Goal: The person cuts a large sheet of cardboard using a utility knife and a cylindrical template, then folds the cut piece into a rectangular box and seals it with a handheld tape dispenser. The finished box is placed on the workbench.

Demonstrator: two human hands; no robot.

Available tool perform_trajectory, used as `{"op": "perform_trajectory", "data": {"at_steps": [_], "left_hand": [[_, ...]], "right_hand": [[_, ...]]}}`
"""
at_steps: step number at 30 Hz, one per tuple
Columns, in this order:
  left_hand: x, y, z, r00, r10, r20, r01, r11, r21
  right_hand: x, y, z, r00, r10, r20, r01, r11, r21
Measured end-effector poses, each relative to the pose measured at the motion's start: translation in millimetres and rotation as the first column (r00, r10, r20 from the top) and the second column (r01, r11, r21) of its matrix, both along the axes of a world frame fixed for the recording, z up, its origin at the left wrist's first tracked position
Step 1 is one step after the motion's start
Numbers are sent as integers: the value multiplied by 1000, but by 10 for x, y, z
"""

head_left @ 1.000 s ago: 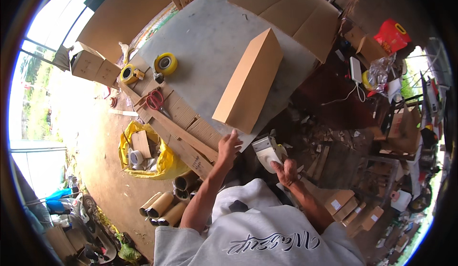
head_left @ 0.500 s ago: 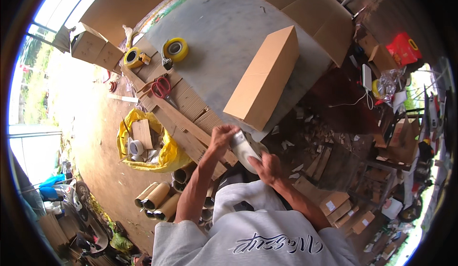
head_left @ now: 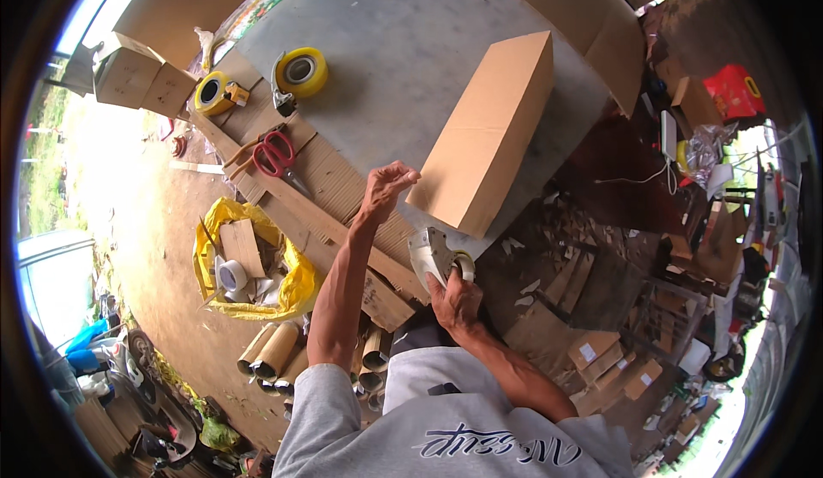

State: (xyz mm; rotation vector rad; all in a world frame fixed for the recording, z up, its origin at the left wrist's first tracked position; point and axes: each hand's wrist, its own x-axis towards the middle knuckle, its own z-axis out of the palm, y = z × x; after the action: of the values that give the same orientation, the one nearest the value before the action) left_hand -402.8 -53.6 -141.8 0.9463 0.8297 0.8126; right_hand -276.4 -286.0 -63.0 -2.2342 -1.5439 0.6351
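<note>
on the big grey bench (head_left: 369, 84), a long brown box (head_left: 484, 126) lies along the right edge, one end by the near corner. the yellow bag (head_left: 297, 281) on the floor (head_left: 154, 221), off the left edge, has cardboard (head_left: 242, 248) and a white roll (head_left: 233, 276) in it. the left hand (head_left: 387, 191) has bent fingers just beside the box; i cannot tell if it pinches anything. the right hand (head_left: 456, 302) grips a tape holder (head_left: 426, 251) off the near corner, near the box
</note>
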Motion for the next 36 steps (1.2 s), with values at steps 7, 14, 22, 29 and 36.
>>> {"op": "perform_trajectory", "data": {"at_steps": [7,14,22,29,36], "left_hand": [[385,-88,-269,993,91,-74,-73,973,219],[672,-154,-109,820,421,-389,-262,879,398],[789,-407,970,814,-68,-577,195,967,161],[887,-498,874,749,-156,-644,450,834,321],[936,-519,918,726,-145,-672,504,777,377]], "right_hand": [[-16,12,-183,1000,-14,13,13,997,72],[15,27,-214,999,-18,-51,18,1000,-3],[205,-7,-91,992,-14,126,-13,976,216],[556,-152,-47,989,146,35,-150,975,165],[1403,-536,155,942,279,187,-311,934,176]]}}
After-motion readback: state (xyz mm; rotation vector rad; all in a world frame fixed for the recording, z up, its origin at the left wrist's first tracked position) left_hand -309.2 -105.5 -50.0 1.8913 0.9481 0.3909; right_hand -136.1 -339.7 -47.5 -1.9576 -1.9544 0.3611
